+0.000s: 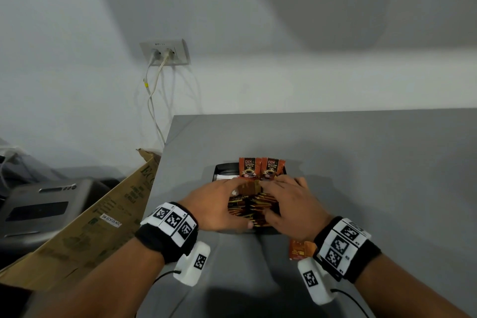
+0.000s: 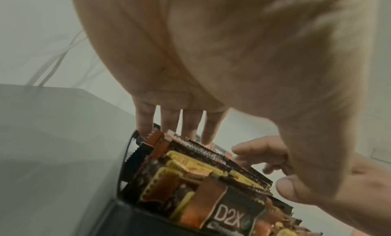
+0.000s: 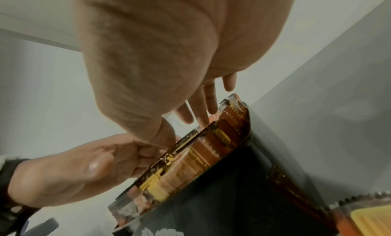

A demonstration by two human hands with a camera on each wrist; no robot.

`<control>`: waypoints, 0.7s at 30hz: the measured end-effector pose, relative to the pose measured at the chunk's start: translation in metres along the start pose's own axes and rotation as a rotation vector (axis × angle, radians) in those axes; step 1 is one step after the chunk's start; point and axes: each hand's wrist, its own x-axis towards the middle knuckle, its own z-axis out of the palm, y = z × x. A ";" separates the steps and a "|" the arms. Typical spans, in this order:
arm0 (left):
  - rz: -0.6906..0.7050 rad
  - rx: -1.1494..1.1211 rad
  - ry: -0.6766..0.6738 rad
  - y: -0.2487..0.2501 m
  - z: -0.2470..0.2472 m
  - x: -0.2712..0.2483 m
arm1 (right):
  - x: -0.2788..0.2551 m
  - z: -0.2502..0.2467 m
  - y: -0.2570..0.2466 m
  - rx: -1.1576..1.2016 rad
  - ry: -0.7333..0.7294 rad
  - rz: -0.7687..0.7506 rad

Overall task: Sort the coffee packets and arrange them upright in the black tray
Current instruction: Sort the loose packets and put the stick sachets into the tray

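Presently: coffee packets [image 1: 251,204] — thin foil sachets, glossy brown, orange and yellow, serrated top edges — stand packed in the black tray [image 1: 224,168] on the grey table [image 1: 361,162]; one lies loose [image 1: 300,250] beside the tray. Likely light, pliable, slippery; best pinched at the crimped seams. Left hand [image 1: 219,204] and right hand [image 1: 286,200] rest straight-fingered on the packet tops, clasping nothing.

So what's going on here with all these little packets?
A person is packing coffee packets into a black tray on a grey table. Both the left hand and the right hand rest on the packed stack, fingers on the packet tops. Two orange packets stand upright at the tray's far end. One loose packet lies on the table near the right wrist.
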 end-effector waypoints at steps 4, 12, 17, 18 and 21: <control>0.025 0.115 0.124 0.007 0.001 0.005 | -0.006 -0.021 0.016 0.157 0.062 0.121; 0.262 0.141 0.090 0.112 0.033 0.043 | -0.053 -0.045 0.091 0.118 -0.170 0.402; 0.195 0.408 -0.251 0.155 0.086 0.061 | -0.086 -0.020 0.101 0.019 -0.347 0.469; 0.181 0.453 -0.295 0.158 0.096 0.062 | -0.091 -0.015 0.099 0.020 -0.330 0.469; 0.147 0.542 -0.327 0.155 0.122 0.062 | -0.100 -0.003 0.098 0.044 -0.253 0.521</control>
